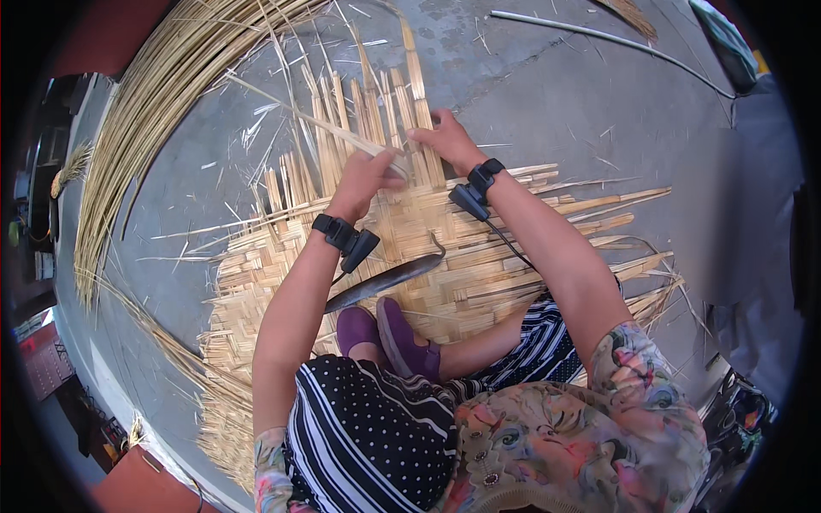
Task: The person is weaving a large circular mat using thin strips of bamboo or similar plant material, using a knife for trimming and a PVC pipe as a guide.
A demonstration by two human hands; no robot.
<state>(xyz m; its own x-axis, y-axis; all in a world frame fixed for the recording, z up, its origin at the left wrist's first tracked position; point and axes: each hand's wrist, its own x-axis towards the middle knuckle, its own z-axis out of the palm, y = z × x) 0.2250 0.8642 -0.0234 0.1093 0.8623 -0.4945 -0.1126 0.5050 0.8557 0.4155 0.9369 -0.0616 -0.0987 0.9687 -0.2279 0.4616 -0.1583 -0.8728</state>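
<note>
Holding loose strip (332, 128) w/ L hand (366, 178), w/ R hand (446, 141) at upright strip (416, 81), can't tell grip. Could split loose strip if overbent; might nick shoe (407, 338) on blade (385, 280) if shifting.

Grey floor (530, 111) spreads across the upper middle of the frame. A thin, pale pole (573, 32) lies along it at upper right, just below a brown, bristly broom head (631, 17) cut off by the top edge. Farther right sits a greenish bundle (725, 43) with a small yellow object (760, 61) beside it. A grey sheet (761, 214) hangs down the right side, above a dark clutter (744, 415) too blurred to make out. A flat red surface (145, 489) fills the lower left corner.
</note>
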